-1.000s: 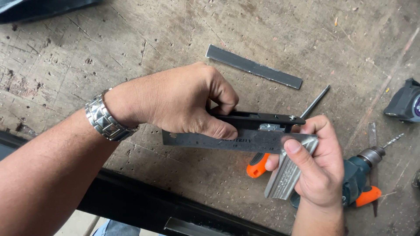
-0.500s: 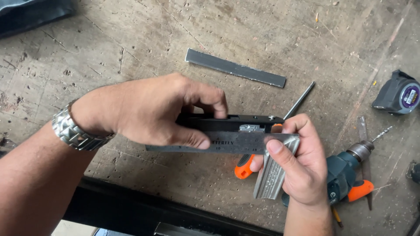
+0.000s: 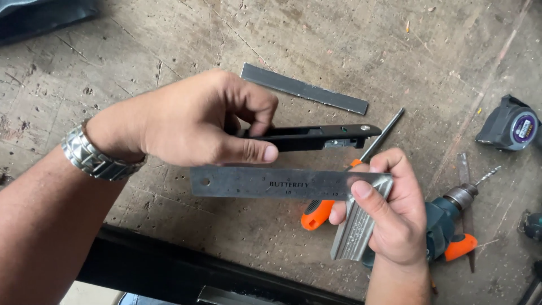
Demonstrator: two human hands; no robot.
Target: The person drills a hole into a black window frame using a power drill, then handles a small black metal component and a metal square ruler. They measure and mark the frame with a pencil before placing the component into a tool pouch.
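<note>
Head view: left hand [image 3: 192,118] grips the black lock body [image 3: 316,136]; right hand [image 3: 389,212] pinches a try square [image 3: 282,182], blade just below it; orange-handled screwdriver [image 3: 322,212], apparently, lies beneath on the bench [image 3: 169,45].

Ruler [image 3: 271,183]: dull silver steel with dark printed marks, in the right hand's [image 3: 395,212] grip.
Lock body [image 3: 316,136]: matte black, in the left hand's [image 3: 197,121] grip.
Ribbed block [image 3: 354,231]: pale grey, ridged, under the right grip.
Screwdriver [image 3: 317,213]: orange handle, grey shaft, below the ruler.
Drill [image 3: 446,226]: dark teal with orange trigger, right of the right grip.
Flat bar [image 3: 305,88]: dark grey, above the left grip.
Watch [image 3: 93,158]: silver links.
Bench [image 3: 141,51]: scuffed grey-brown.
</note>
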